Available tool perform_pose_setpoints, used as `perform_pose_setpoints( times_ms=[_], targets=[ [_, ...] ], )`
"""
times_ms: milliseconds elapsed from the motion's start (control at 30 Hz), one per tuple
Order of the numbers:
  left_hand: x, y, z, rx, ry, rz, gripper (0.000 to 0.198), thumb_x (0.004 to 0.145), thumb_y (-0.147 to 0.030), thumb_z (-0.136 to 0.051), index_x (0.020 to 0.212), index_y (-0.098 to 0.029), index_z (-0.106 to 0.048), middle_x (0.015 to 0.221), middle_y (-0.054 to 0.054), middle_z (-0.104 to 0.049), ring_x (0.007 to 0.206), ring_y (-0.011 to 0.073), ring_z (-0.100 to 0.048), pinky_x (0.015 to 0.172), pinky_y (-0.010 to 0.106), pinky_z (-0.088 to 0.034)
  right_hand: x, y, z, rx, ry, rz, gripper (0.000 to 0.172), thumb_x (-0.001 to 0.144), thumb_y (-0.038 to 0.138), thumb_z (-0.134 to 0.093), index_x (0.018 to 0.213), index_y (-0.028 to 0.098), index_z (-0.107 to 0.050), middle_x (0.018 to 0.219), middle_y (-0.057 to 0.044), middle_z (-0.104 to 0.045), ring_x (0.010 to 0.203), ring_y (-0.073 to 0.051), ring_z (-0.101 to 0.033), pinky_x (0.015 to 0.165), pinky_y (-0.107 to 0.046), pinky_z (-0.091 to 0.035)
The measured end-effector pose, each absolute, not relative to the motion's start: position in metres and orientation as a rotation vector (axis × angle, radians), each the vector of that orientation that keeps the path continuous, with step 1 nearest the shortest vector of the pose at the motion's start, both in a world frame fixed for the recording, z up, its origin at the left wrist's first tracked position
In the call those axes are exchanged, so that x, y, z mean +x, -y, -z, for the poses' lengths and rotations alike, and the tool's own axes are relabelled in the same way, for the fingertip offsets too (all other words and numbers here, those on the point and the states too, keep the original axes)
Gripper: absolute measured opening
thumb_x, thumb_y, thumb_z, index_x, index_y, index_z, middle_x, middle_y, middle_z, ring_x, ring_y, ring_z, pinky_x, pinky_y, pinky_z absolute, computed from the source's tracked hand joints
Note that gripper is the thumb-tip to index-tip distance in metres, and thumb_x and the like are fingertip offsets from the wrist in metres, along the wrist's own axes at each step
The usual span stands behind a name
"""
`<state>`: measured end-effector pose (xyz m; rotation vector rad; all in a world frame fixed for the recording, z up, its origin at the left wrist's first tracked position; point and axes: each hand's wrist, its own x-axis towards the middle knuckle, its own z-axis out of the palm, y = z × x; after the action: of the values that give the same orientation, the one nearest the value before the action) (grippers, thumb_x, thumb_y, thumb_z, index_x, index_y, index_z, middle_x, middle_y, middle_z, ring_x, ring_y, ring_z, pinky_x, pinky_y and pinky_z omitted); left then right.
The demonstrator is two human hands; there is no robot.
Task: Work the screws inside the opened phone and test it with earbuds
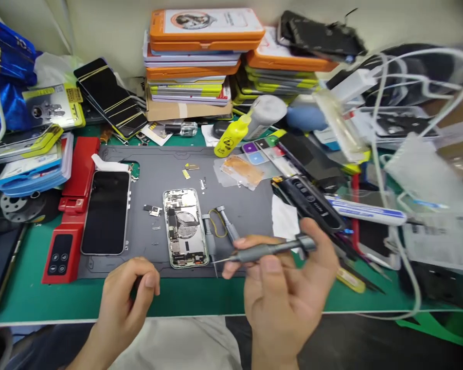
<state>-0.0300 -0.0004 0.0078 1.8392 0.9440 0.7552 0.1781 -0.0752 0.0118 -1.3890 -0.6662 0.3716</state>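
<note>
"Looking at the right hand (285, 293), can you say how its grip stands?"

"Yes, it is closed around a slim grey metal screwdriver (262, 251). The thumb presses on the handle from the near side, and the bent index finger is at the wide rear cap."

"And the thin tip?"

"It points to the left, just beside the lower right corner of a pale-rimmed opened phone with bare inner parts (187, 226). Whether it touches this corner, I cannot tell."

"Where is the phone, exactly?"

"On the flat dark grey mat (150, 167), near the front edge. A second grey screwdriver (227, 226) lies to its right, and a black-screened rectangular phone (106, 210) lies to its left."

"What about the left hand (125, 288)?"

"It is loosely curled near the front of the mat, with a small gap between thumb and forefinger (the palm is hidden from us). I see nothing in it, but if something is inside, I cannot tell."

"And the red block-shaped device with dark buttons (64, 252)?"

"It is beside the black-screened phone, on the left."
</note>
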Motion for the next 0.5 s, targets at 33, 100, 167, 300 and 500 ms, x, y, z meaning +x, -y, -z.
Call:
perform_pose_setpoints(
  times_ms=[33,100,167,300,500],
  targets=[
    [-0.03,0.002,-0.007,1.81,-0.953,-0.764,0.032,0.114,-0.027,-0.05,0.085,-0.023,-0.061,0.071,-0.004,-0.065,0.064,0.008,-0.061,0.062,0.018,-0.05,0.169,0.071,-0.014,-1.349,0.71,-0.441,0.048,0.112,0.023,-0.053,0.157,0.038,-0.045,0.1,-0.002,-0.075,0.077,-0.016,-0.072,0.056,-0.028,-0.065],
    [-0.03,0.002,-0.006,1.783,-0.964,-0.777,0.029,0.114,-0.026,-0.051,0.088,-0.023,-0.062,0.073,-0.003,-0.066,0.066,0.0087,-0.063,0.064,0.018,-0.051,0.155,0.062,-0.015,-1.288,0.785,-0.482,0.05,0.112,0.02,-0.05,0.158,0.04,-0.044,0.101,-0.002,-0.075,0.081,-0.016,-0.074,0.058,-0.027,-0.066],
    [-0.03,0.001,-0.007,1.818,-0.955,-0.781,0.021,0.112,-0.023,-0.058,0.094,-0.022,-0.067,0.079,-0.001,-0.071,0.072,0.0095,-0.067,0.067,0.018,-0.054,0.146,0.055,-0.015,-1.269,0.795,-0.449,0.051,0.113,0.02,-0.049,0.159,0.04,-0.043,0.101,-0.002,-0.074,0.087,-0.016,-0.074,0.058,-0.024,-0.065],
    [-0.029,-0.005,-0.009,1.943,-0.834,-0.801,0.004,0.105,-0.022,-0.074,0.101,-0.022,-0.076,0.089,-0.001,-0.081,0.081,0.0092,-0.076,0.074,0.016,-0.059,0.14,0.052,-0.01,-1.139,0.735,-0.524,0.051,0.112,0.017,-0.049,0.158,0.041,-0.046,0.104,0.0,-0.075,0.084,-0.014,-0.073,0.063,-0.026,-0.069],
    [-0.026,-0.007,-0.005,1.978,-0.758,-0.817,0.012,0.099,-0.018,-0.08,0.111,-0.021,-0.08,0.099,-0.002,-0.085,0.087,0.0076,-0.079,0.082,0.016,-0.061,0.142,0.061,-0.004,-1.05,0.707,-0.647,0.052,0.111,0.013,-0.05,0.156,0.038,-0.051,0.108,0.0,-0.077,0.084,-0.015,-0.076,0.063,-0.028,-0.069]
  ],
)
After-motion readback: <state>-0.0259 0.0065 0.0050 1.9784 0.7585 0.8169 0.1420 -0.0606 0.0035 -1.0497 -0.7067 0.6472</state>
